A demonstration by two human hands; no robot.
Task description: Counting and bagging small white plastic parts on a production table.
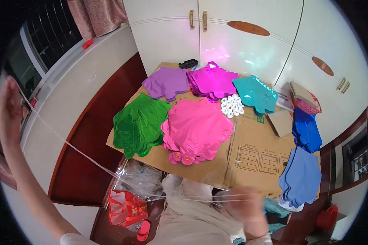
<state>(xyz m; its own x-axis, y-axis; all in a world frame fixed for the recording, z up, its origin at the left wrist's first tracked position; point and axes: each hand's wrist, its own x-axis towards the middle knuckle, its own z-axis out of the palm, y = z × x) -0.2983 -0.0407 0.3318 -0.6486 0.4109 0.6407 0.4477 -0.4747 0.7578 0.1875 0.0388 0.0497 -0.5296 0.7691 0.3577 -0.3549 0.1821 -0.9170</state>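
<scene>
My left hand (pixel 10 102) is raised at the far left, closed on one end of a thin white string (pixel 73 149). The string slants down across my lap, where more than one strand shows, and reaches my right hand (pixel 247 204). Motion blurs that hand, just past the front of the table; the strands run tight into it and it seems closed on them. Nearest on the table lie a stack of pink foil balloons (pixel 198 130), flat and uninflated, and a green stack (pixel 139 122). Beyond the pink stack sits a pile of small white rings or rolls (pixel 232 106).
Cardboard (pixel 249 179) covers the table. Around it lie purple (pixel 166 83), magenta (pixel 212 79), teal (pixel 256 94), dark blue (pixel 306 130) and light blue (pixel 300 177) flat foil stacks. White cupboards (pixel 163 41) stand behind. A red bag (pixel 126 208) and red slipper (pixel 143 230) are on the floor.
</scene>
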